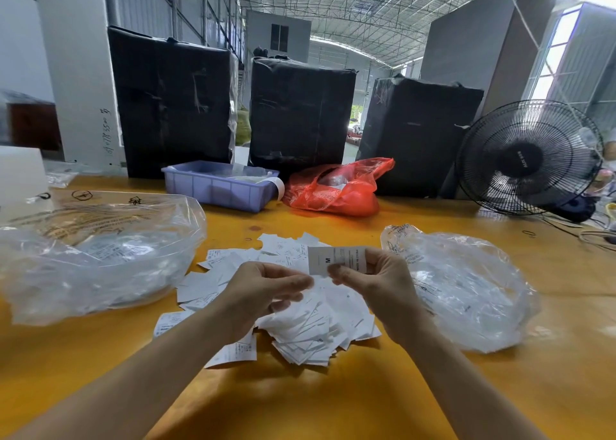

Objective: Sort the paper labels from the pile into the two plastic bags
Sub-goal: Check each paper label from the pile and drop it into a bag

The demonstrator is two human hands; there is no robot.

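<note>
Two bare forearms, no sleeves, unadorned fingers [290, 284]

A yellow counter [333, 399] fills the foreground of a tall warehouse hall. Three black-wrapped bales [300, 112] stand in a row along the counter's far edge. Right of the bales sits a black fan [530, 157]; in front of them, a lilac tray [216, 186] and a red bag [336, 189]. Above the bales, a steel-truss roof [350, 2] lets in daylight.
</note>
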